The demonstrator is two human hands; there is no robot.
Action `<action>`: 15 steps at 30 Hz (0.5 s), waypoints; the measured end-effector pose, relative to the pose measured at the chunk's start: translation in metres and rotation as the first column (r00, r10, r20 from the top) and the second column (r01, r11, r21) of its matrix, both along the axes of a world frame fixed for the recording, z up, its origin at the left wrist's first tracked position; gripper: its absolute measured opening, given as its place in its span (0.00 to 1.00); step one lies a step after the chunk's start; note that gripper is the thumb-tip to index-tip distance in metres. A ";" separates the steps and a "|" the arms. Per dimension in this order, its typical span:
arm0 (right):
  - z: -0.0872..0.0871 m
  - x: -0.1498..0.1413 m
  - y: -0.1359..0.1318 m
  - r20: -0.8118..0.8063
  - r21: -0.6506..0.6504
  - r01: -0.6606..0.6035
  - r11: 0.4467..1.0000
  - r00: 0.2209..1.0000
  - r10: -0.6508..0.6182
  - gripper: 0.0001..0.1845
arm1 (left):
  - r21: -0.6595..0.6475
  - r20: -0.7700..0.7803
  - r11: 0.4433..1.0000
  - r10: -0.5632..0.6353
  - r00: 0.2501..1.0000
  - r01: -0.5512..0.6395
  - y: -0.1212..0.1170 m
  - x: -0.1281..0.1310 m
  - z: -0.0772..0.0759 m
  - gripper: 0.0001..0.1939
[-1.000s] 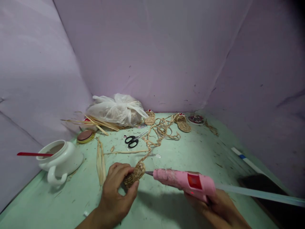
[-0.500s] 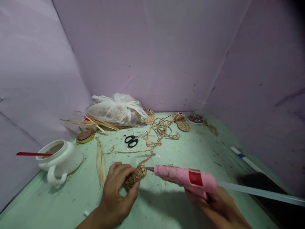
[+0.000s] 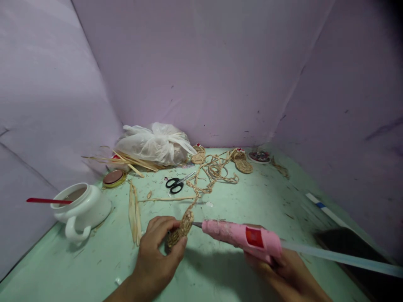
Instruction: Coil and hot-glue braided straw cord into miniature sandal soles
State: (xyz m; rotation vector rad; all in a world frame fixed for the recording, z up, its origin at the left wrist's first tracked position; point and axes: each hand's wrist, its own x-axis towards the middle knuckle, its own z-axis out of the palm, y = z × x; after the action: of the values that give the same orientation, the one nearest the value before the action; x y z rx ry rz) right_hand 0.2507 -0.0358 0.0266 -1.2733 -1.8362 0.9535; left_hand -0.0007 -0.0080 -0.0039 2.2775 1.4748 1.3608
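Note:
Between the thumb and fingers of my left hand point(image 3: 159, 247) is a small coiled sole of braided straw point(image 3: 182, 231), tilted up off the table. A braided straw cord point(image 3: 192, 203) runs from its far end to a loose tangle of the same cord point(image 3: 214, 170). My right hand point(image 3: 280, 272) is wrapped around the handle of a pink glue gun point(image 3: 242, 237). Its metal nozzle points left and meets or nearly touches the sole's right edge. A translucent glue stick point(image 3: 340, 256) sticks out of the gun's back.
Black-handled scissors point(image 3: 176, 183) lie behind my hands. At left stand a white pot point(image 3: 91, 207) with a red stick point(image 3: 47, 201) and a round tin point(image 3: 113, 178). Straw strips point(image 3: 134, 214), a white plastic bag point(image 3: 155, 144), small woven slippers point(image 3: 242, 162) and a bead dish point(image 3: 259, 157) lie around.
My left hand has turned the braided sole, so it stands more upright. The glue gun has shifted slightly left, its nozzle staying at the sole's edge.

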 end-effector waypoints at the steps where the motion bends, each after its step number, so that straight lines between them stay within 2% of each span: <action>1: 0.001 -0.001 0.000 -0.006 -0.012 -0.025 1.000 1.000 0.025 0.20 | -0.003 0.003 1.000 0.007 1.000 -0.007 0.000 0.000 0.001 0.06; 8: 0.008 -0.006 0.002 -0.087 -0.023 -0.096 0.995 0.992 0.094 0.18 | -0.006 0.014 1.000 0.030 0.999 -0.030 0.000 0.002 0.001 0.06; 15: 0.001 -0.006 0.001 -0.075 0.000 -0.047 0.999 0.996 0.047 0.19 | -0.042 0.023 0.998 0.040 0.999 -0.039 0.000 0.003 0.003 0.05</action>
State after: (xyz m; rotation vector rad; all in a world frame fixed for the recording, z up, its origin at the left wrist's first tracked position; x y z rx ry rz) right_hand 0.2448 -0.0349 0.0276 -1.1844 -1.8150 1.0142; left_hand 0.0021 -0.0078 -0.0014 2.2110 1.5336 1.3503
